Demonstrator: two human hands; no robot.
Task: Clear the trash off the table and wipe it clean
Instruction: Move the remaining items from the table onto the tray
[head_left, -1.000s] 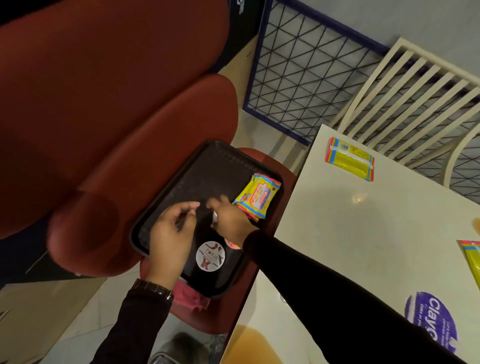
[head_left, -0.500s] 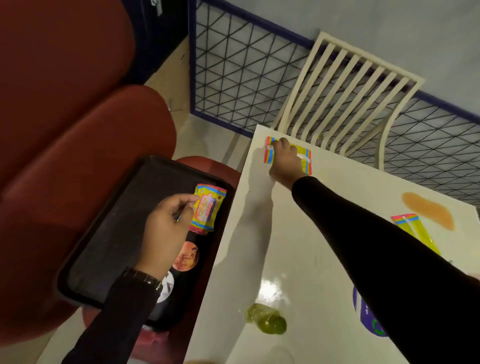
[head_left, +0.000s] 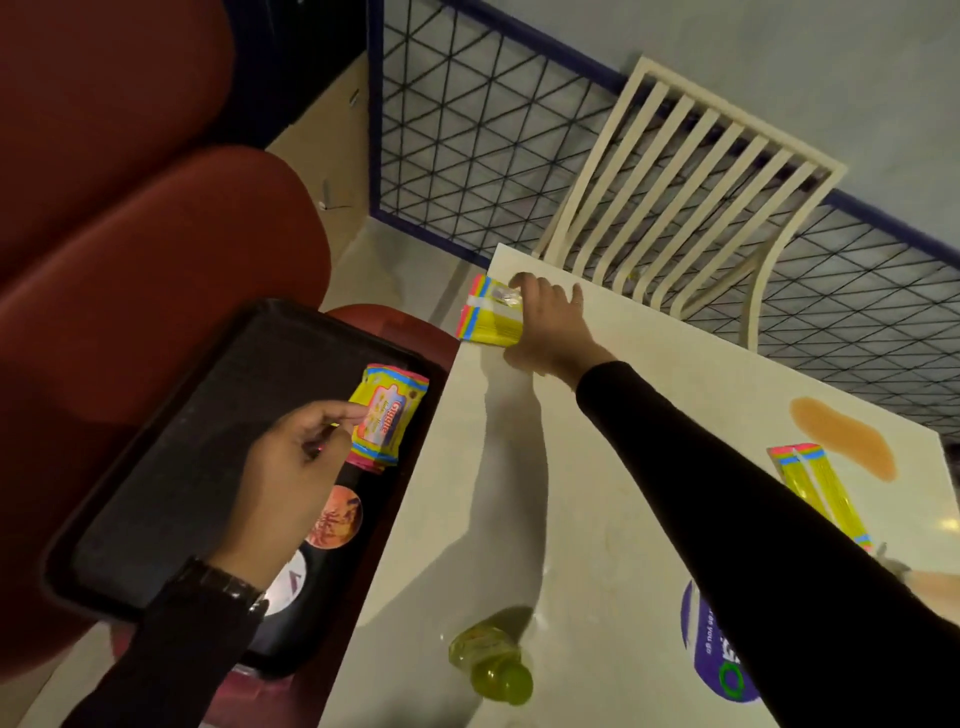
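The right hand (head_left: 550, 327) reaches to the 11 o'clock corner of the cream rectangular table (head_left: 597, 545). Its fingers (head_left: 519, 285) are curled over a yellow foil wrapper with pink and blue ends (head_left: 488, 325), thumb against its near side; the wrapper juts past the table's edge. At 9 o'clock, beside the table, a black plastic tray (head_left: 182, 467) sits on a red upholstered seat (head_left: 156, 249). The left hand (head_left: 291, 467) hovers over the tray, fingers loosely curled. Its fingertips touch the edge of a yellow snack packet with red lettering (head_left: 389, 415); whether they pinch it I cannot tell. At 3 o'clock on the table lies a second long yellow wrapper (head_left: 815, 483), just beside an orange-brown spill (head_left: 841, 436).
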